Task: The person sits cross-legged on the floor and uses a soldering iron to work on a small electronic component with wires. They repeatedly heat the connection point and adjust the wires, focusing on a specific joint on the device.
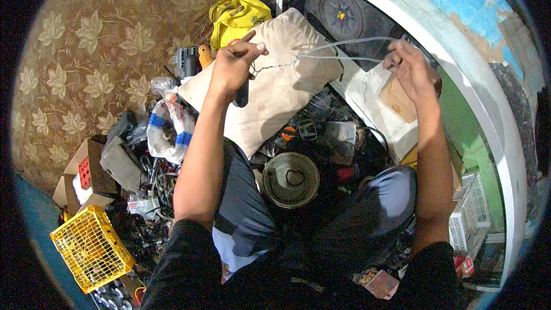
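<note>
A pale, thin wire (341, 57) is stretched between my two hands above a beige cushion. Its left part is twisted together, and toward the right it splits into two strands. My left hand (232, 69) is closed at the twisted end, with the index finger pointing outward. A dark handle (242, 95) sticks out below that hand; the rest of this object is hidden. Out to the right, the fingers of my right hand (412, 72) are curled and pinch the far ends of the strands. The cushion (252, 120) lies beyond my knees, under the wire.
A round metal pot (290, 180) stands between my legs. On the left are a yellow plastic crate (92, 250), a cardboard box (103, 166) and heaped cables. A yellow bag (238, 17) and a black speaker (341, 11) are at the back. A white basket (470, 212) sits right.
</note>
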Motion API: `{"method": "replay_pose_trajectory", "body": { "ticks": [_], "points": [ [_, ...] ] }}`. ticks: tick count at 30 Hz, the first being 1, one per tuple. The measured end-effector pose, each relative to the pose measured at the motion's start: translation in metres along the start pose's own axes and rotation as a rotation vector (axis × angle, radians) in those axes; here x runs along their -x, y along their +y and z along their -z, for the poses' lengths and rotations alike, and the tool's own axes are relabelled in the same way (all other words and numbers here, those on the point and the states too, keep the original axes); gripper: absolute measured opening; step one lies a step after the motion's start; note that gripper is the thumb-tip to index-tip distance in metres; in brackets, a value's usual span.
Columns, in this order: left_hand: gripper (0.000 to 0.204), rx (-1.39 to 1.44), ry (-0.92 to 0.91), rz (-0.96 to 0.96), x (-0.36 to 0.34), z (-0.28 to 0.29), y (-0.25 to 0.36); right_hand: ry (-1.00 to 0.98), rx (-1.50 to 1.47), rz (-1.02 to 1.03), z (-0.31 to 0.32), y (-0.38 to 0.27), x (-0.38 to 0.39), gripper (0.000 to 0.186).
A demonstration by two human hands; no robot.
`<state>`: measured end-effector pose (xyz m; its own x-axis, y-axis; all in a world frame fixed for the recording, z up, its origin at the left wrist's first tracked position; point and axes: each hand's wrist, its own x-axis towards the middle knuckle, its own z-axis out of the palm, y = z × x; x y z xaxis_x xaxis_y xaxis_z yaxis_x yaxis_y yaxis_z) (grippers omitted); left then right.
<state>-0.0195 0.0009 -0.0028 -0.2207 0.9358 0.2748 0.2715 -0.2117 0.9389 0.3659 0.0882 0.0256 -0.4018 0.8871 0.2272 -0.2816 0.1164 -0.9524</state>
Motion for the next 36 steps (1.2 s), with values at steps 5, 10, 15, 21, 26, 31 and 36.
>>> {"method": "replay_pose_trajectory", "body": {
  "ticks": [5,10,15,21,26,31,36],
  "points": [
    [0.024,0.029,0.061,-0.056,-0.006,0.012,-0.007,0.016,-0.582,0.127,0.004,-0.008,-0.002,0.015],
    [0.028,0.235,0.155,0.101,-0.011,0.027,-0.004,0.263,-0.712,0.203,0.008,-0.015,-0.001,0.025],
    [0.025,0.450,0.046,0.145,-0.015,0.043,-0.017,0.404,-0.732,0.158,0.045,0.006,-0.008,0.026],
    [0.028,0.721,0.191,0.282,-0.024,0.055,-0.034,0.648,-0.561,0.057,0.073,0.026,-0.006,0.025],
    [0.029,0.822,0.224,0.248,-0.029,0.067,-0.047,0.888,-0.210,-0.191,0.078,0.059,0.001,0.030],
    [0.026,0.936,0.329,0.231,-0.026,0.073,-0.044,0.877,-0.050,-0.307,0.080,0.074,0.008,0.029],
    [0.020,0.723,0.209,0.224,-0.026,0.061,-0.042,0.458,0.690,-0.791,0.142,0.100,0.029,0.051]
  ]
}}
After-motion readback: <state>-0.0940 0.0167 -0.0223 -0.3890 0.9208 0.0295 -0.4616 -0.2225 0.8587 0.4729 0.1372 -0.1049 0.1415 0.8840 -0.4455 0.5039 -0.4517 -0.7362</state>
